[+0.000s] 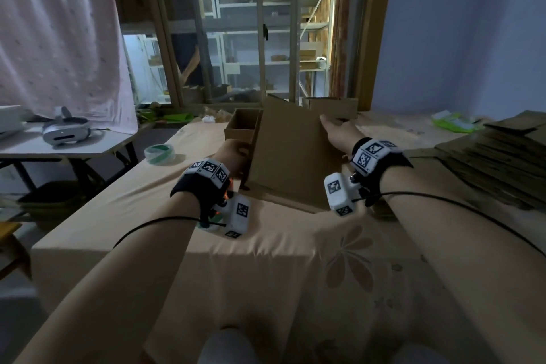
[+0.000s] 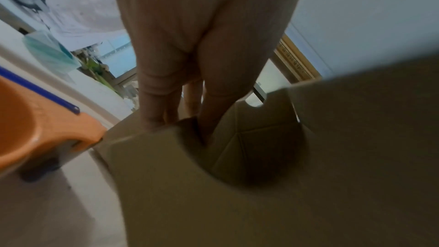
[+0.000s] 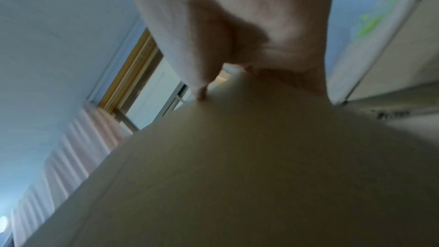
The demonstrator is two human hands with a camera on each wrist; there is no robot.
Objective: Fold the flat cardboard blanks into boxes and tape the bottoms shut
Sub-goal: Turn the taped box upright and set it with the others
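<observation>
A brown cardboard box (image 1: 291,156), partly folded up, stands tilted on the cloth-covered table (image 1: 266,260) in the head view. My left hand (image 1: 236,155) grips its left wall. In the left wrist view the fingers (image 2: 154,100) lie outside that wall and the thumb reaches into the box's opening (image 2: 256,147). My right hand (image 1: 329,124) holds the box's upper right edge. In the right wrist view the thumb (image 3: 202,87) presses on the broad cardboard face (image 3: 237,166) and the fingers curl over the far edge, hidden behind it.
A green-and-white tape roll (image 1: 159,154) lies left of the box. An orange tape dispenser (image 2: 35,129) sits under my left wrist. Two open boxes (image 1: 242,124) (image 1: 331,108) stand behind. Flat blanks (image 1: 496,165) are stacked at right. A headset (image 1: 65,130) rests on the side table.
</observation>
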